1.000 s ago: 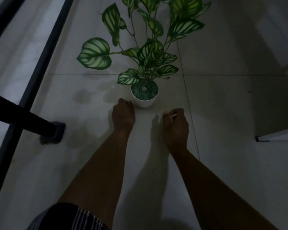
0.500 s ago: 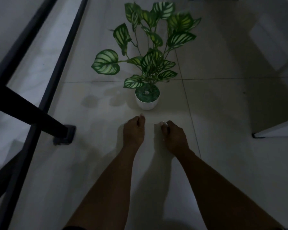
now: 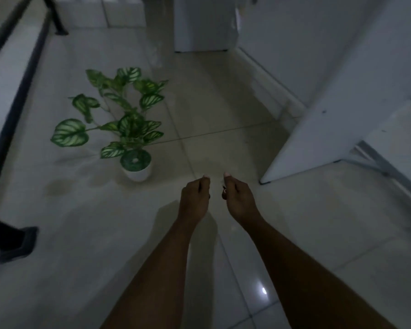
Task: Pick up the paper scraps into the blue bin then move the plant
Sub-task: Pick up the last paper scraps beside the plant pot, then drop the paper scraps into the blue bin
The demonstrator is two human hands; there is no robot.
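Observation:
A plant (image 3: 128, 124) with green, white-veined leaves stands in a small white pot (image 3: 138, 175) on the pale tiled floor, left of centre. Both my hands hang in the air to the right of the pot, apart from it. My left hand (image 3: 195, 198) is curled shut, thumb on top, and nothing shows in it. My right hand (image 3: 237, 198) is also curled, with a small pale paper scrap (image 3: 224, 184) pinched under the thumb; the dim light blurs it. No blue bin is in view.
A black metal rail (image 3: 14, 110) runs along the left, with a black leg and foot (image 3: 17, 243) at the lower left. A white panel (image 3: 318, 129) leans in from the right. A white cabinet (image 3: 204, 24) and white boxes (image 3: 100, 13) stand at the back.
Both hands have lifted from the floor in front of the pot and moved right. The view has risen and swung right, so the plant now sits to the left.

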